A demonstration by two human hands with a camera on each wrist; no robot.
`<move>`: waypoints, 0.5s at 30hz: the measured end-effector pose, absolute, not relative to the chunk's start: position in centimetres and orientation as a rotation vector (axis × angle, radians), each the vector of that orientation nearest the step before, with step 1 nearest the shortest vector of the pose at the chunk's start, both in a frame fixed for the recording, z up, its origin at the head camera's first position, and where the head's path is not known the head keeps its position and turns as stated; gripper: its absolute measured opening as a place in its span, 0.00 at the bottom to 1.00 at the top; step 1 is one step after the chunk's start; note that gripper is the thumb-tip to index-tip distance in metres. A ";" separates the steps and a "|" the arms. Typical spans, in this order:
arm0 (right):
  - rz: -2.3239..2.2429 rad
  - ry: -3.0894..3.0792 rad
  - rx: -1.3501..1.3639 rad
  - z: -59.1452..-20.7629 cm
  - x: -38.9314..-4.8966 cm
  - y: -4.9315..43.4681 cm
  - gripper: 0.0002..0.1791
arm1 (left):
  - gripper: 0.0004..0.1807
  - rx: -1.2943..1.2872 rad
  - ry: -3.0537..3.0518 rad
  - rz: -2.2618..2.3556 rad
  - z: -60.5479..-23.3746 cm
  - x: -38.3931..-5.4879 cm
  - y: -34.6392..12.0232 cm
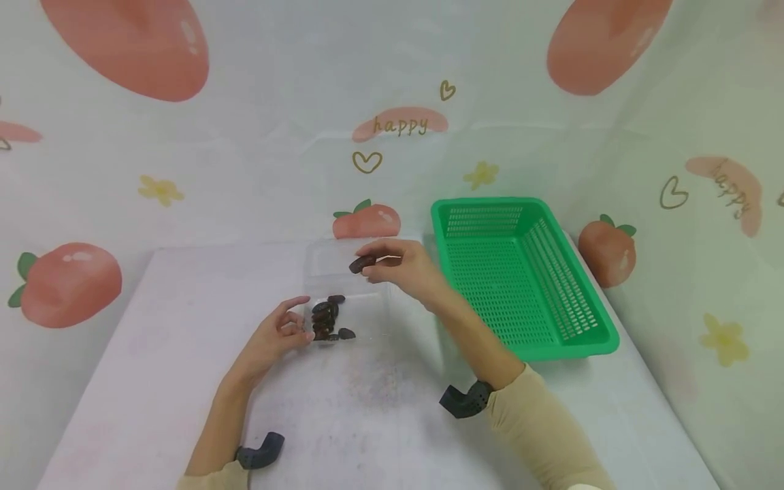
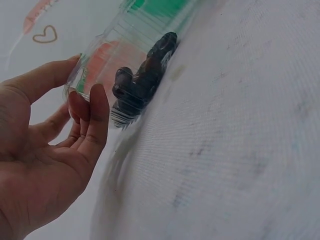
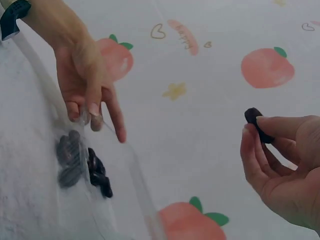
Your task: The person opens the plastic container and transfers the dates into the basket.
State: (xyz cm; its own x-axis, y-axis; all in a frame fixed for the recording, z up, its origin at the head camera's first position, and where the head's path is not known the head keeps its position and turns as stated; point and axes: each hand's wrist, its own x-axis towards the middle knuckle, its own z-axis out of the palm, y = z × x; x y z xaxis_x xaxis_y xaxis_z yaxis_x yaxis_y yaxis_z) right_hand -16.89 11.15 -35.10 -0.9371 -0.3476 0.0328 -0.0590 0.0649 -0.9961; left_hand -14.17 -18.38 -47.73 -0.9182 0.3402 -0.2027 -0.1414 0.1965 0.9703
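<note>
A clear plastic clamshell box [image 1: 370,316] lies on the table with its lid [image 1: 331,257] folded back toward the wall. Several dark, glossy oval dates [image 1: 322,316] are heaped at its left end, and a single date [image 1: 346,333] lies near the front wall. My left hand [image 1: 283,331] grips the box's left edge between thumb and fingers; the left wrist view shows the fingertips [image 2: 99,100] at the clear wall. Above the lid, my right hand [image 1: 407,269] pinches one dark date [image 3: 257,125] between thumb and fingers.
A green slotted plastic basket [image 1: 531,354] stands on the table to the right, close to my right forearm. Behind the white table [image 1: 184,306] hangs a white backdrop [image 1: 257,170] printed with peaches, hearts and flowers. Each wrist wears a dark camera mount [image 1: 260,452].
</note>
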 end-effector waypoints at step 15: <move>-2.030 2.158 -0.473 -32.6 -19.2 16.7 0.15 | 0.42 0.177 2.094 1.812 -48.1 -14.2 -18.3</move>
